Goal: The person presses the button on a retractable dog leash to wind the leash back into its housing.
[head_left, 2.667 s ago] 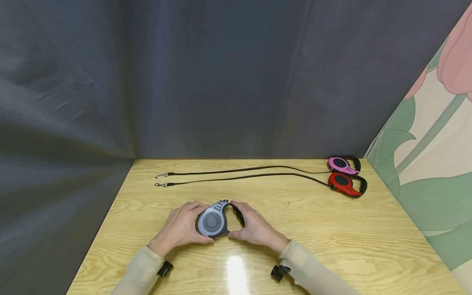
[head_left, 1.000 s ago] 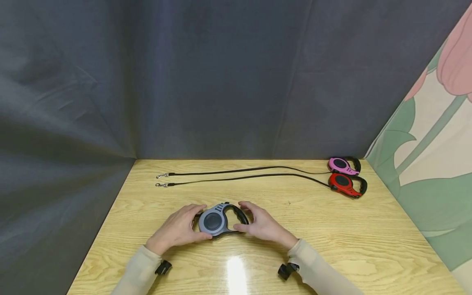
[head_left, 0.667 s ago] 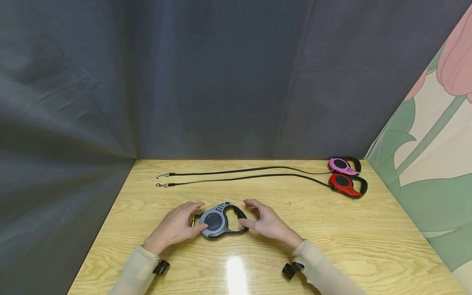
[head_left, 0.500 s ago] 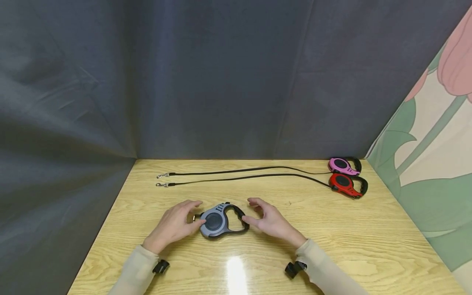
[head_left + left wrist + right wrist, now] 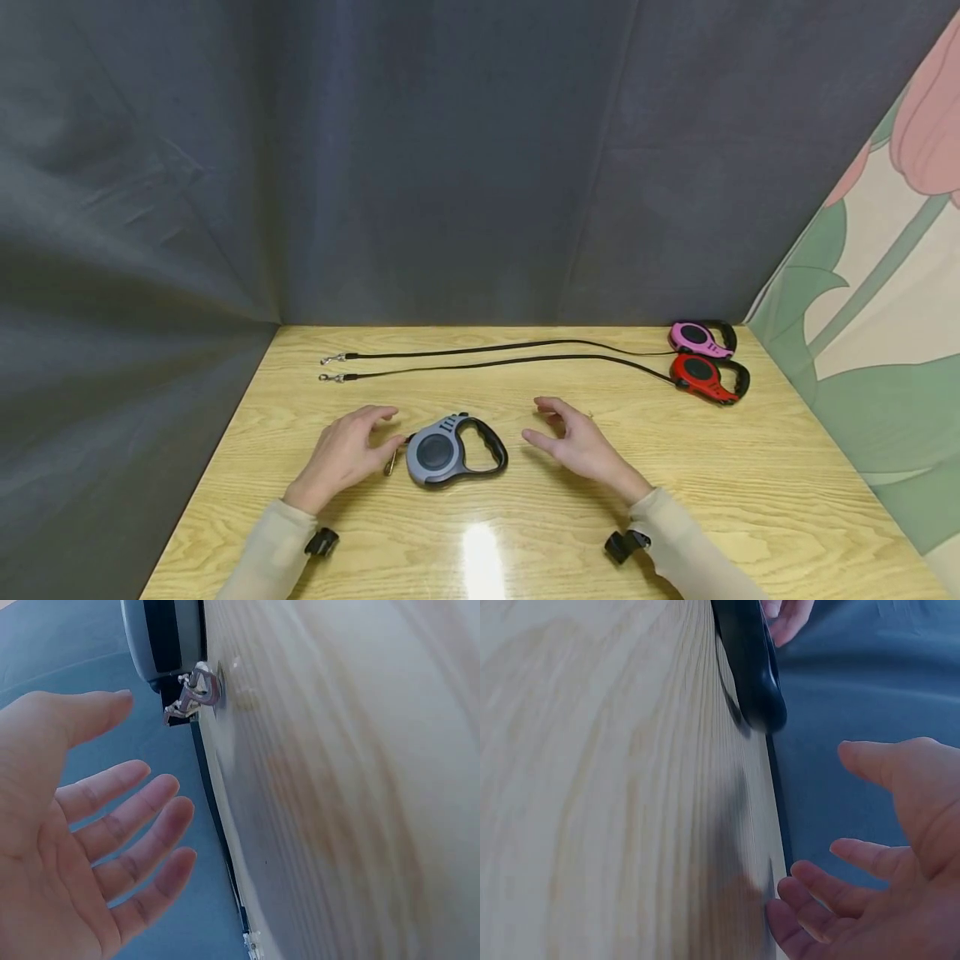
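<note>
dark fabric (image 5: 450, 167) hangs behind and to the left of a wood-grain desk (image 5: 615, 483), with a tulip-print cloth (image 5: 885, 333) over on the right. front and middle on the desk there's a gray retractable leash (image 5: 435, 452), lying flat, black handle loop (image 5: 491, 442) pointing toward the right hand (image 5: 581, 448). neither hand has hold of anything: the right one's grip is spread, fingers loosely bent, a bit clear of the loop. the left hand (image 5: 345, 457) has its grip spread too, thumb near the gray leash's metal clip (image 5: 199, 686), with a gap showing in the left wrist view.

that thumb is the risky bit imo. if the left hand swings in carelessly it could catch the clip and twist the gray leash out of line. a bump from the right hand on the loop would probably spin the casing too, since nothing's pinning it.

further back, a pink leash (image 5: 690, 336) and a red leash (image 5: 697, 375) sit super close, can't tell if they touch. their black cords run out side by side to the left, so tugging one could drag or tangle the other.
</note>
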Action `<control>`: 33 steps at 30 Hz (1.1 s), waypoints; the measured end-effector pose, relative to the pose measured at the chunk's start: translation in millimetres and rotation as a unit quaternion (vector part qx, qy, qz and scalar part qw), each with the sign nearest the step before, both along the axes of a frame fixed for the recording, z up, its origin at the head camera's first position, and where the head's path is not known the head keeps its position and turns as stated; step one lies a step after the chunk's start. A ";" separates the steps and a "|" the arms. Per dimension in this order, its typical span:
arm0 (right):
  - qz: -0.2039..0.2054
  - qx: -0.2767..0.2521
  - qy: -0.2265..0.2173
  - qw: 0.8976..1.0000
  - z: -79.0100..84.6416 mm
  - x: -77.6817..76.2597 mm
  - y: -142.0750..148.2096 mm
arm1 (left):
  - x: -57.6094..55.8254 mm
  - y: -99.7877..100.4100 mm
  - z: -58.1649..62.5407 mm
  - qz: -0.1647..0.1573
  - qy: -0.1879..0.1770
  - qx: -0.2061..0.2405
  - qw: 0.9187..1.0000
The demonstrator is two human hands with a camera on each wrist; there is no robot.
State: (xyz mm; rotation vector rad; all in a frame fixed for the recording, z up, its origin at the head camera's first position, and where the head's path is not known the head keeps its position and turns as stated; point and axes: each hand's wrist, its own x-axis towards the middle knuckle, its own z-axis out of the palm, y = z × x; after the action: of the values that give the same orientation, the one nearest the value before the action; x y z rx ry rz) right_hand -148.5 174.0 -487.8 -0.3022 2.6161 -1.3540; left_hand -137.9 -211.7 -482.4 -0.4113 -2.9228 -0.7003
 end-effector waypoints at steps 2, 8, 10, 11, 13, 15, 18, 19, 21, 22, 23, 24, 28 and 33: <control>-0.001 0.003 0.006 1.000 -0.6 -0.8 4.7 | -0.2 -1.1 -0.5 0.005 0.005 -0.001 1.000; -0.010 0.018 0.014 1.000 -0.8 -2.9 15.8 | -1.2 -5.0 -0.4 0.011 0.011 -0.002 1.000; -0.014 0.022 0.017 1.000 -0.1 -3.6 19.8 | -1.8 -6.5 -0.2 0.014 0.011 -0.001 1.000; -0.017 0.024 0.019 0.999 0.3 -4.0 22.0 | -2.3 -7.2 -0.4 0.015 0.010 -0.001 1.000; -0.022 0.029 0.025 0.999 1.0 -5.0 27.1 | -3.0 -8.7 -0.4 0.016 0.007 0.002 1.000; -0.026 0.036 0.032 0.999 1.0 -6.2 32.9 | -3.5 -10.0 -0.2 0.016 0.003 0.003 1.000; -0.033 0.042 0.038 0.998 0.1 -8.0 42.0 | -4.3 -12.2 -0.3 0.014 0.000 0.003 1.000; -0.034 0.043 0.040 0.998 -0.2 -8.6 44.5 | -4.5 -12.9 -0.4 0.015 0.001 0.002 1.000; -0.038 0.043 0.045 0.997 -0.2 -9.5 48.6 | -4.6 -14.0 -0.2 0.015 0.003 0.000 1.000; -0.039 0.043 0.047 0.997 -0.5 -10.0 50.4 | -4.8 -14.6 -0.4 0.015 0.007 -0.002 1.000; -0.041 0.044 0.050 0.997 -0.3 -10.4 51.7 | -4.9 -15.0 -0.4 0.016 0.007 -0.003 1.000; -0.044 0.047 0.053 0.997 -0.2 -11.0 53.0 | -5.3 -15.3 -0.8 0.016 0.009 -0.003 1.000; -0.051 0.055 0.062 0.995 1.1 -11.6 57.5 | -6.8 -15.4 -1.4 0.012 0.010 -0.006 1.000; -0.057 0.062 0.076 0.994 5.9 -12.3 65.3 | -8.2 -17.1 -1.0 0.020 0.000 -0.014 1.000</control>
State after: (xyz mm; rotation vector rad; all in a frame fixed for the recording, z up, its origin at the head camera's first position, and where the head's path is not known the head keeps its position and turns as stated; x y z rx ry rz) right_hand -160.8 239.3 -481.9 -0.2492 2.8689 -1.2389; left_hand -146.1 -228.8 -483.4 -0.3558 -2.9344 -0.6561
